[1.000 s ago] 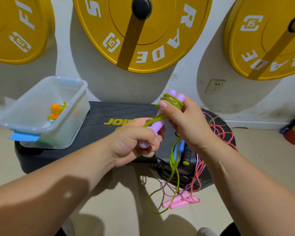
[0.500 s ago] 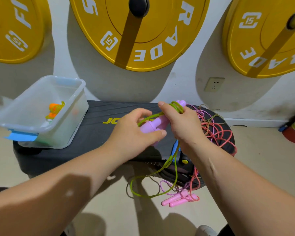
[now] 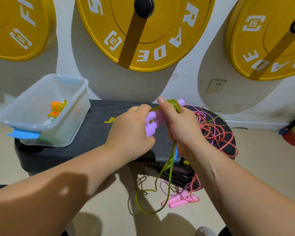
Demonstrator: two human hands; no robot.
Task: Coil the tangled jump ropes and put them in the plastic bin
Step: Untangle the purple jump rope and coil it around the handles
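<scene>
Sprawling beside the right hand (image 3: 182, 132): red ropes (image 3: 226, 142) (bin (image 3: 41, 128) well apart).

"15" and "RADE" on yellow plate (image 3: 160, 40)

Bright indoor light; hard shadows on wall (image 3: 186, 82); wide-angle bending at edges; slight softness.

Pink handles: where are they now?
Head view, lower centre-right: the pink handles lie on the floor below the black step platform, beside the dangling green rope.
</scene>
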